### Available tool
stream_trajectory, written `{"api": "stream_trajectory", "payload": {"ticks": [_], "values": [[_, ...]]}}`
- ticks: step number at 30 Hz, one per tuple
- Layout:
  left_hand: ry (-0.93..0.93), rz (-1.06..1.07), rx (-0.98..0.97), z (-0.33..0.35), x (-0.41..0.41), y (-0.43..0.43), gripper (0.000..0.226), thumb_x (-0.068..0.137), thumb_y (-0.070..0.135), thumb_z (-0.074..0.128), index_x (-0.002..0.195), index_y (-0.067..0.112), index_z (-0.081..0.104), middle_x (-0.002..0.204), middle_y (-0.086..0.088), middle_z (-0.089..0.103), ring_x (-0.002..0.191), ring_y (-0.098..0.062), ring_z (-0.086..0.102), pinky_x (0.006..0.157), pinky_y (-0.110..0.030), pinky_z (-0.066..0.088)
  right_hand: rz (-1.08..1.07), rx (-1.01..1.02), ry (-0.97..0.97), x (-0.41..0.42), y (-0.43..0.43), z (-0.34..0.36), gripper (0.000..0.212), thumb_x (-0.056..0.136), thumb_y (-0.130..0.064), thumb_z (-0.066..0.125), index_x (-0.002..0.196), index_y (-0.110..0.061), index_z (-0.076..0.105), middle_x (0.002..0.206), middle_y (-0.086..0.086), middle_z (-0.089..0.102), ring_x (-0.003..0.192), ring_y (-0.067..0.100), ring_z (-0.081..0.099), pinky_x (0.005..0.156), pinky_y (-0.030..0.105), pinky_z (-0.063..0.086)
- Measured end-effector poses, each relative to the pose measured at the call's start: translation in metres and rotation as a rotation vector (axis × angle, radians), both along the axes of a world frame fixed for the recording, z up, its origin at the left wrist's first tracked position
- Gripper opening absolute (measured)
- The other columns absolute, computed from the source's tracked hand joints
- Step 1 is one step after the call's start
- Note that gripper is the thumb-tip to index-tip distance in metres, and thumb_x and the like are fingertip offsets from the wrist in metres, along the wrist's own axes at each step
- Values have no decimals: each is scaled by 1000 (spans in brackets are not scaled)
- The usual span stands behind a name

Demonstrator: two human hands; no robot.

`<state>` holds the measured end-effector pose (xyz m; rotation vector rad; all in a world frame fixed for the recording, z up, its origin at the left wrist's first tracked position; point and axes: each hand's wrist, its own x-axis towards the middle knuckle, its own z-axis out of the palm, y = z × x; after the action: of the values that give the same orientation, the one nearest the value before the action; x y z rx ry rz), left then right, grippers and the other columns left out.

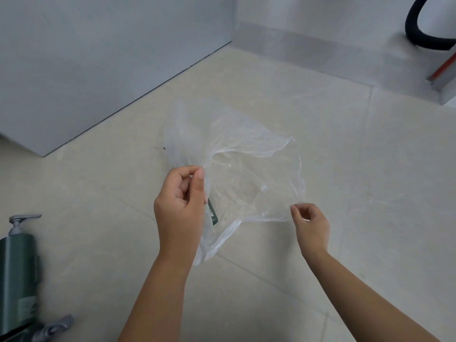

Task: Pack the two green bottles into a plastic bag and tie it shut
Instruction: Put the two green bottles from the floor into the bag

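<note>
We pinch the rim of the clear plastic bag (246,174) in both grips, left hand (181,208) and right hand (311,224), and hold its mouth wide open above the tiled floor (370,169). A green pump bottle (18,275) stands at far left, well apart; a second green thing (212,212) shows just beside the left hand, mostly hidden.

I see pale tiled floor (370,156) with thin grout lines. On it at my lower left a green bottle (18,280) with a grey pump top, a second grey pump head (53,329) just beside its lower end. Small dark speck (164,148) on the tile mid-frame. Grey wall panel (98,70) meets the floor at the far left.
</note>
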<state>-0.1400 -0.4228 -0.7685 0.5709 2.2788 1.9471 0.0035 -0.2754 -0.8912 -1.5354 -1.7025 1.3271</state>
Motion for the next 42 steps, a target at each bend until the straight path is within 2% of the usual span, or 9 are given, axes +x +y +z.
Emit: {"api": "stream_trajectory", "payload": {"ticks": [5, 8, 12, 16, 20, 24, 32, 37, 42], "values": [[54, 47, -11, 10, -12, 2, 19, 89, 21, 55, 76, 35, 53, 61, 15, 59, 54, -7, 48, 54, -20, 43, 4, 68, 134, -21, 4, 34, 5, 87, -16, 56, 83, -15, 60, 77, 0, 64, 66, 0, 56, 58, 2, 40], [101, 55, 8, 26, -25, 8, 19, 89, 20, 54, 75, 33, 53, 57, 3, 53, 55, -9, 45, 52, -18, 39, 75, 156, 212, -44, 10, 70, 14, 86, -14, 56, 76, -23, 57, 72, -2, 63, 60, -6, 54, 56, 3, 40], [160, 77, 18, 55, -53, 13, 19, 91, 19, 51, 74, 28, 51, 60, -11, 51, 53, -11, 41, 51, -23, 37, 179, 248, 295, -87, 20, 122, 20, 86, -13, 57, 73, -27, 54, 70, -1, 61, 62, 2, 55, 56, 5, 41], [185, 179, 85, 95, -89, 11, 23, 92, 20, 50, 71, 31, 49, 57, -3, 47, 52, -12, 40, 48, -21, 34, 310, 267, 422, -134, 22, 175, 17, 87, -13, 56, 75, -25, 56, 65, 0, 60, 56, 2, 54, 56, 8, 43], [253, 292, 126, 140, -119, 3, 25, 92, 20, 50, 70, 31, 47, 55, -3, 44, 50, -12, 39, 46, -22, 33, 459, 292, 516, -178, 16, 225, 18, 87, -11, 55, 76, -24, 58, 59, 1, 58, 52, 8, 54, 56, 17, 48], [290, 372, 116, 170, -137, -15, 26, 92, 18, 51, 68, 30, 47, 53, -7, 40, 48, -13, 35, 43, -21, 28, 578, 267, 607, -217, 1, 262, 16, 87, -8, 54, 76, -20, 59, 55, 4, 55, 46, 7, 51, 51, 15, 46], [323, 595, 194, 215, -144, -114, 25, 90, 11, 52, 69, 24, 49, 50, -3, 40, 43, -6, 33, 40, -16, 27, 847, 139, 832, -272, -99, 320, 16, 87, -6, 55, 76, -16, 60, 40, -10, 52, 40, 3, 46, 45, 13, 40], [368, 664, 162, 229, -136, -198, 23, 90, 13, 53, 69, 23, 51, 52, -2, 42, 48, -9, 37, 46, -19, 32, 935, 97, 895, -279, -179, 340, 19, 86, -8, 57, 72, -19, 62, 40, -9, 53, 41, 5, 46, 47, 15, 42], [426, 767, 138, 250, -133, -300, 21, 90, 16, 54, 71, 25, 53, 54, 2, 48, 44, -2, 41, 45, -14, 36, 995, 58, 944, -285, -271, 354, 14, 86, -9, 58, 74, -14, 64, 40, -7, 52, 42, 7, 47, 48, 16, 43]]}}
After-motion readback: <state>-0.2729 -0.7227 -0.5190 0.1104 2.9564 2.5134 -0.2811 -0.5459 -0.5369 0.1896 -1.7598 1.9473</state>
